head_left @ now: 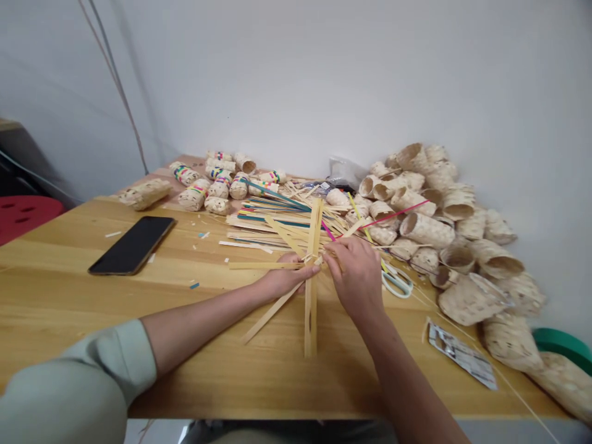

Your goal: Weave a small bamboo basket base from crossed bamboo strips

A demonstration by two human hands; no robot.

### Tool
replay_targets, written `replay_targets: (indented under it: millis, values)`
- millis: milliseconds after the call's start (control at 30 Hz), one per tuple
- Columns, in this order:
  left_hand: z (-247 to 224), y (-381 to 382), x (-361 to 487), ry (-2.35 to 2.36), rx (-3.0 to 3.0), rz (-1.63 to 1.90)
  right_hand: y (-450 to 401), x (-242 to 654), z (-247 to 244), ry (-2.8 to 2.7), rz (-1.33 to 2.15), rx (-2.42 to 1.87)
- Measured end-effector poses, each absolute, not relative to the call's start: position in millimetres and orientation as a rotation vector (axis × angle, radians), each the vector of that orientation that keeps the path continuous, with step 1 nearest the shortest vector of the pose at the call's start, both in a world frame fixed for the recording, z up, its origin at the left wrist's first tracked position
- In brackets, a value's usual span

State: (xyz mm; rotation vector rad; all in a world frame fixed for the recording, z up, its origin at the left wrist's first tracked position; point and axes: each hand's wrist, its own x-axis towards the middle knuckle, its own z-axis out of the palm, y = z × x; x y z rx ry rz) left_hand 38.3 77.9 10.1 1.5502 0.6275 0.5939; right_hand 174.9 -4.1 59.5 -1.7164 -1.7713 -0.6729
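Note:
Flat pale bamboo strips (311,324) cross one another in a star-like shape above the table's front half. My left hand (283,282) is closed around the crossing from the left, with its thumb lying over the strips. From the right, my right hand (355,272) pinches strips close to the same crossing, its fingertips near my left thumb. The exact strip between the right fingers is partly hidden. Beyond the hands lies a pile of loose strips (259,225), mostly pale with some blue ones. Pink and yellow strips stick out behind my right hand.
Woven cylinders (428,231) are heaped along the right side; several with coloured bands (194,195) lie at the back left. A black phone (134,245) rests on the left. White-handled scissors (396,282), a silver packet (462,354) and green tape (562,346) lie to the right.

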Motion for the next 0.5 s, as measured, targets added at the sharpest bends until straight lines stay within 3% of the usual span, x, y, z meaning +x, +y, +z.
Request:
replay_targets:
  millis: [233, 500]
  values:
    - [7.7, 74.3, 37.1, 0.664, 1.457, 0.587, -17.6, 180.4, 51.6, -1.542, -0.739, -1.653]
    - [20.0, 68.3, 35.9, 0.622, 1.325, 0.63, -24.0, 179.3, 38.5, -1.507, -0.218, -1.707]
